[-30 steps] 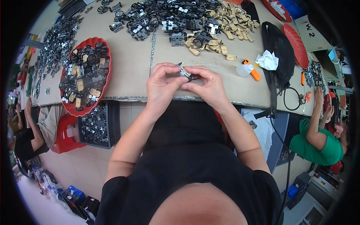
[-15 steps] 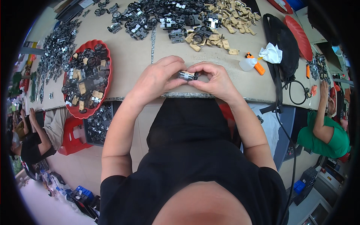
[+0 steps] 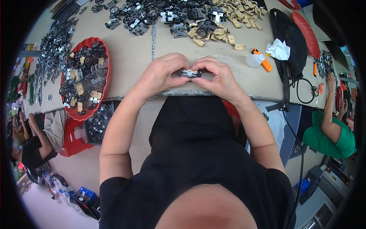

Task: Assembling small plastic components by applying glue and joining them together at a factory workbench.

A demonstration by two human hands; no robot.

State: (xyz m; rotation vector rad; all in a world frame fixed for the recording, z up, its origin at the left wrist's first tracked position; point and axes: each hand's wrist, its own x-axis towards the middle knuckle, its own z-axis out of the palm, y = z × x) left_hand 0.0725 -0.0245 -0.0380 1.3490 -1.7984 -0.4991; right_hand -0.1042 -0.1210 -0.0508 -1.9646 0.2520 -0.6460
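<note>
Between my two hands, just above the table's near edge, is a small toy car chassis (image 3: 190, 73) with a grey-silver body, dark ends and a strip of tan along its far side. My left hand (image 3: 163, 75) grips its left end between thumb and fingers. At the other end my right hand (image 3: 218, 76) pinches it the same way, thumb below and fingers curled over. Straight ahead lies a heap of black and grey wheeled chassis (image 3: 179, 19), beside a pile of tan plastic parts (image 3: 244, 13).
On the left, a red scalloped tray (image 3: 108, 72) holds chassis with tan pieces. Small grey parts (image 3: 53, 49) spread beyond it. To the right lie a white bottle (image 3: 254, 60), an orange tool (image 3: 267, 65), crumpled tissue (image 3: 278, 49) and a black bag (image 3: 291, 38). Co-workers sit on both sides.
Both hands stay on the chassis, which has turned slightly, so less of its tan part shows. My right fingers have shifted a little. The whole view has moved slightly.
</note>
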